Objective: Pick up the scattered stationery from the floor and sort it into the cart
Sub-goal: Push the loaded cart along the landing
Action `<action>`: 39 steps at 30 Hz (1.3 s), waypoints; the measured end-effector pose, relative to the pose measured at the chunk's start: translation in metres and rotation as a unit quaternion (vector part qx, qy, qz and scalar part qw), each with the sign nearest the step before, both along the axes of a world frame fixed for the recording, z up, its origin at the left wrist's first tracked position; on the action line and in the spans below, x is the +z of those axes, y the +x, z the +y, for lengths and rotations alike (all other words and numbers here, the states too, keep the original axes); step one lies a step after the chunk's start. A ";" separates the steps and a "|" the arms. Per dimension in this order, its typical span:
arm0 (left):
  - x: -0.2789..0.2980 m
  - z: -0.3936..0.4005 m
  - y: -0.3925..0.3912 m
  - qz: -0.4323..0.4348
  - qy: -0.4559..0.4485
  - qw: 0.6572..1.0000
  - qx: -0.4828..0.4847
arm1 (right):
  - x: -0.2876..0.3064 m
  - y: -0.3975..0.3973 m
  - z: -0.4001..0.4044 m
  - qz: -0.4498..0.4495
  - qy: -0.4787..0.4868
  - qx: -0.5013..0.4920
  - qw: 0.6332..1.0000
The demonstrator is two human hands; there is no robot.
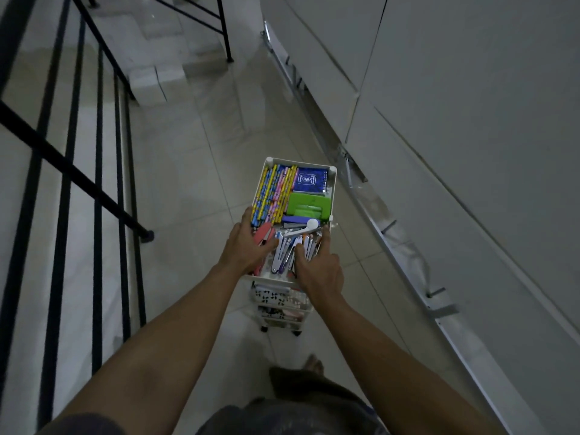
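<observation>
Resting flat, fingers spread — both hands (282, 255) on white plastic cart (332, 196) — glossy staplers (284, 249).

Pale tiled floor (194, 171), glossy. Black metal railing (66, 171) runs along the left, one post foot (147, 235) planted on the tiles. Steps (157, 73) at the far end. White panelled wall (455, 105) on the right, folded aluminium ladder (405, 246) lying along its base.

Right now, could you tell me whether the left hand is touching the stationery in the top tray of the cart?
Touching. The head view shows the left hand lying on the red stapler in the cart, its fingers overlapping the stapler with no visible gap.
</observation>
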State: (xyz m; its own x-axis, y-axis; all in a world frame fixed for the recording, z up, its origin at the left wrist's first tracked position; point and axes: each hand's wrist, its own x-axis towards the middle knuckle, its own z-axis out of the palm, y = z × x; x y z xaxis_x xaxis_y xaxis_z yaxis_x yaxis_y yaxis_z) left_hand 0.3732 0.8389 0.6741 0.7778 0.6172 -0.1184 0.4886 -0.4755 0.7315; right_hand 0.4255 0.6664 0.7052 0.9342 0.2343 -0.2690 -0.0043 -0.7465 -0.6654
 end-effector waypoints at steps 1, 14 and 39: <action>-0.001 0.007 0.009 -0.004 -0.003 1.000 -0.001 | 0.001 0.008 0.005 0.001 0.001 -0.004 1.000; -0.009 0.095 0.130 -0.031 -0.031 0.998 -0.038 | -0.002 0.115 0.085 -0.010 0.015 -0.030 0.999; 0.004 0.180 0.327 -0.023 -0.072 0.997 0.009 | -0.014 0.338 0.183 -0.059 -0.016 0.019 0.998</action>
